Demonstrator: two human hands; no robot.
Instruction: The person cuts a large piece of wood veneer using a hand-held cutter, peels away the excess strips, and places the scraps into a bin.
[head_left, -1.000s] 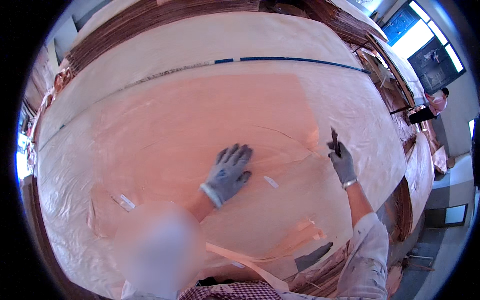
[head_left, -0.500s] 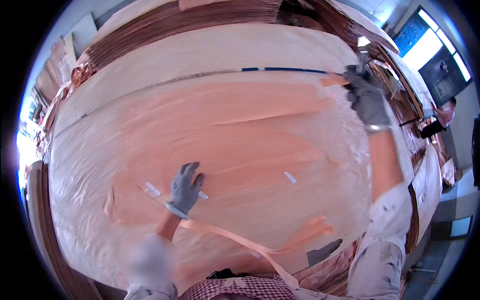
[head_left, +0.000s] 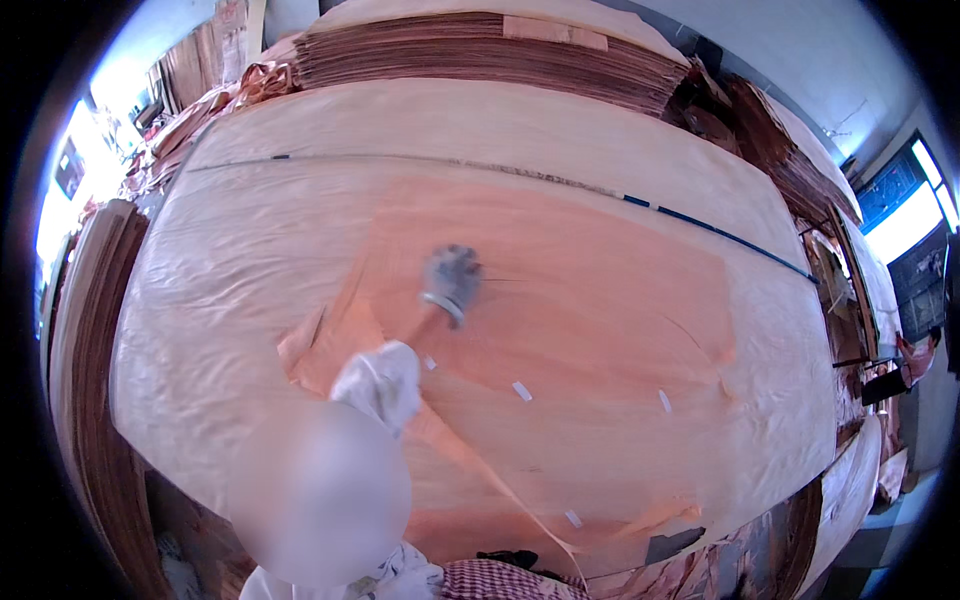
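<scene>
- Head view: my left hand (head_left: 452,280) has moved farther up over the orange veneer sheet (head_left: 590,290); blurred, so I cannot tell whether its fingers spread or close.
- My right hand has left view, grip unknown; only the left shows at the sheet.
- Sheet lies beneath and rightward of my grip, white slip (head_left: 522,391) nearer me, rod's blue end (head_left: 735,242) rightward.

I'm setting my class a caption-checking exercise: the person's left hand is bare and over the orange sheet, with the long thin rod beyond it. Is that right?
Not quite: the left hand is not bare; the head view shows it in a grey glove. It is over the orange sheet, with the long thin rod beyond it.
</scene>
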